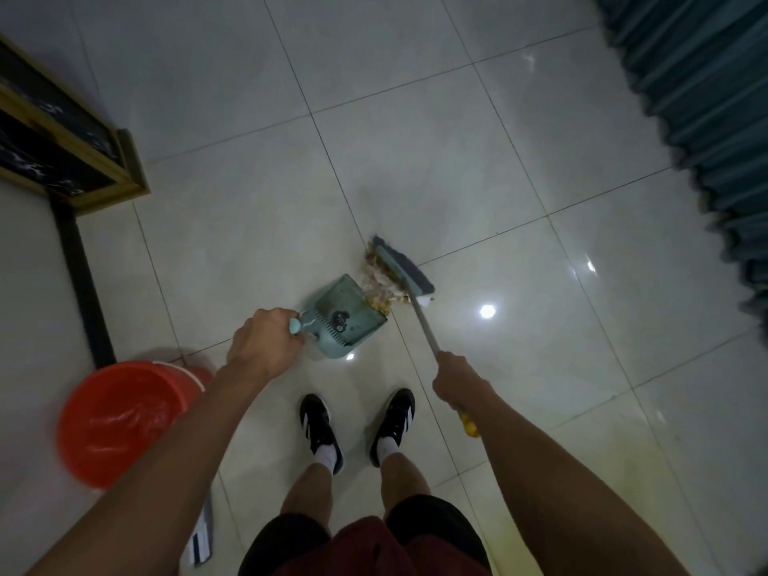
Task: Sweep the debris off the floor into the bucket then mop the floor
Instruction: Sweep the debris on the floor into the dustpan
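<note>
Left hand [266, 342] gripping dustpan [345, 322], right hand [457, 378] clamped on broom [401, 270]. Debris [380, 286] at pan's 1 o'clock lip; bucket [124, 421] at 8. Hard stroke could scatter debris past the pan.

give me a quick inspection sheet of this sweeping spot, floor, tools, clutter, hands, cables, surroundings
Surface: glossy pale tiled floor, light reflections, yellowish stain lower right.
Job's things: teal dustpan on the floor, mouth toward the debris pile; broom head against the pile; orange bucket with liner, at left.
Clutter: a flat white and dark object on the floor below the bucket, identity unclear.
Hands: left hand grips the dustpan handle; right hand grips the broom handle.
Cables: nothing seen.
Surroundings: wood-framed dark table upper left; teal curtain right.
</note>
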